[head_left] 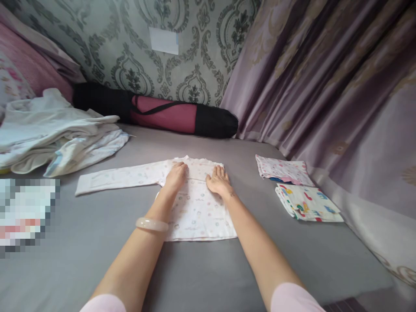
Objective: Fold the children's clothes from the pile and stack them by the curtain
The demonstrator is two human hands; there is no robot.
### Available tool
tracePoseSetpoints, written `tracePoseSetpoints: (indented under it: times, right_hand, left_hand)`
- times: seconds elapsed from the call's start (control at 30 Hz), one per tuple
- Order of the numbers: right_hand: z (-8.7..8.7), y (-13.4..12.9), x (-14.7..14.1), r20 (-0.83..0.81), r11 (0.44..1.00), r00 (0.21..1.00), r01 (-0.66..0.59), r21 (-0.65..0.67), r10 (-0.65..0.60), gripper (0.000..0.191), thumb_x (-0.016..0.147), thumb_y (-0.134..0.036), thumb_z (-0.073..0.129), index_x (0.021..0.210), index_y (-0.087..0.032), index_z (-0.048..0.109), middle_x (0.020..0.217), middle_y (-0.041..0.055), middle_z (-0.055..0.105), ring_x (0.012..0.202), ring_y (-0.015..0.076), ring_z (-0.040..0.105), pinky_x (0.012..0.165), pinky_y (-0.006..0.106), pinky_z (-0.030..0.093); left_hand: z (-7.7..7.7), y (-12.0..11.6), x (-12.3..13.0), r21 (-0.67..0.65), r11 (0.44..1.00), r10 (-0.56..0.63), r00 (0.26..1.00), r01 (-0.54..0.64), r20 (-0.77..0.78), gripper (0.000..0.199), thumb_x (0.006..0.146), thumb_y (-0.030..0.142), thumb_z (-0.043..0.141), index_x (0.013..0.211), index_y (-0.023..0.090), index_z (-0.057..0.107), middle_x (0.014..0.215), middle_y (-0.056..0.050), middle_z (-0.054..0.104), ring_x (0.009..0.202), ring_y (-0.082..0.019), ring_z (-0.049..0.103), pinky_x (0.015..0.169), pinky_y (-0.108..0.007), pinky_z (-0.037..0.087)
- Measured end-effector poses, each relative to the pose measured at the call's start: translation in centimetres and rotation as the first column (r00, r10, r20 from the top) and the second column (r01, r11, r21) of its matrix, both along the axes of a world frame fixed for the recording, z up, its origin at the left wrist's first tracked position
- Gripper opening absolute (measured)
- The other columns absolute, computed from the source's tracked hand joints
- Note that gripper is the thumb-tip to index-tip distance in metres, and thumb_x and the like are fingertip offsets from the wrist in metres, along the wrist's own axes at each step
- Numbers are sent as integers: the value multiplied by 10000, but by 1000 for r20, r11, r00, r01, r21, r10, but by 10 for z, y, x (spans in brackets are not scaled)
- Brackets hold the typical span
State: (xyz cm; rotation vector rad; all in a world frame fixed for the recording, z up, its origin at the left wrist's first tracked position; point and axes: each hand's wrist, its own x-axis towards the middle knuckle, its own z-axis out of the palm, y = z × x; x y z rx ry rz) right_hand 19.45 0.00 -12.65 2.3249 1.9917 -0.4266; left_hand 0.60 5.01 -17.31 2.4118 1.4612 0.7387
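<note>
A white long-sleeved baby shirt [198, 216] with small pastel prints lies on the grey bed sheet in front of me. Its left-hand sleeve [120, 178] stretches out to the side, while the other sleeve appears folded across the upper body. Near the left shoulder, my left hand [176, 175] is closed on the fabric, with its fingertips partly hidden. My right hand [219, 181] rests flat and open on the cloth by the opposite shoulder, fingers pointing away from me. A pale bangle [152, 224] circles my left wrist.
Two folded garments, one pink-patterned [286, 169] and one with colourful prints [308, 203], lie at right. Loose pale clothes [61, 134] are heaped at left, above a blurred item [26, 212]. A black and maroon long bag [162, 115] lies along the wall. Curtains [292, 73] hang at right.
</note>
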Motion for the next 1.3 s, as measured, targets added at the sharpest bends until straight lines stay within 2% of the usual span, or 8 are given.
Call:
tracePoseSetpoints:
  times: [0.17, 0.3, 0.5, 0.73, 0.87, 1.03, 1.13, 1.3]
  right_hand:
    - [-2, 6, 16, -58, 991, 996, -57, 124, 64, 603, 979, -371, 321, 1504, -76, 334, 1606, 145, 239, 1482, 263, 179, 1194, 413, 138]
    - [-5, 24, 34, -240, 929, 969, 136, 344, -54, 454, 941, -175, 325, 1294, -151, 609, 1369, 130, 570, 1298, 206, 485, 1095, 300, 322]
    - [-19, 45, 69, -364, 912, 923, 250, 326, -123, 382, 863, -162, 442, 1143, -171, 701, 1086, 80, 733, 1004, 187, 668, 890, 279, 486]
    - [-21, 53, 85, -388, 918, 913, 256, 304, -126, 394, 887, -182, 409, 1143, -123, 703, 1071, 96, 742, 955, 174, 686, 836, 255, 503]
    - [-13, 54, 75, -336, 915, 933, 243, 322, -129, 440, 928, -168, 340, 1236, -99, 646, 1225, 142, 676, 1142, 204, 619, 976, 290, 438]
    - [-15, 42, 38, -240, 943, 971, 86, 322, -7, 561, 985, -324, 323, 1472, -56, 394, 1551, 169, 356, 1446, 249, 291, 1167, 351, 206]
    - [-22, 32, 21, -119, 967, 990, -45, 250, 77, 693, 1004, -448, 252, 1523, 11, 233, 1616, 186, 163, 1502, 287, 69, 1196, 401, 79]
    - [-24, 28, 17, -50, 981, 996, -59, 185, 69, 737, 1003, -503, 187, 1536, 6, 180, 1625, 178, 112, 1504, 279, 24, 1193, 405, 38]
  left_hand:
    - [5, -5, 1, -20, 1000, 17, 1000, -17, -12, 383, 728, 12, 401, 1001, 126, 644, 1052, -134, 639, 1038, -238, 571, 936, -355, 457]
    - [12, -11, 0, 42, 998, 56, 998, -55, -33, 364, 842, 97, 398, 1113, 139, 637, 1161, -135, 649, 1107, -263, 543, 989, -384, 428]
    - [18, -13, 1, -5, 993, 117, 988, -118, -97, 360, 769, 50, 466, 1051, 159, 662, 1092, -130, 663, 1071, -269, 554, 1004, -396, 402]
    - [34, -22, 3, -24, 867, 493, 863, -498, -109, 350, 884, 162, 417, 1164, 57, 599, 1157, -243, 585, 1096, -360, 532, 940, -443, 418]
    - [41, -25, 2, -69, 826, 543, 824, -559, -162, 317, 908, 227, 421, 1098, 47, 600, 1095, -263, 616, 1073, -390, 549, 891, -458, 436]
    - [41, -24, 2, -89, 820, 547, 819, -566, -173, 320, 914, 260, 433, 1115, 58, 578, 1115, -248, 632, 1092, -376, 557, 902, -436, 434]
    - [38, -23, 1, -97, 821, 546, 822, -563, -161, 303, 909, 208, 407, 1116, 64, 577, 1109, -249, 639, 1072, -377, 571, 885, -446, 441]
    - [36, -20, -3, -128, 826, 535, 835, -549, -130, 286, 864, 136, 431, 1096, 98, 594, 1083, -235, 658, 1061, -366, 592, 863, -449, 459]
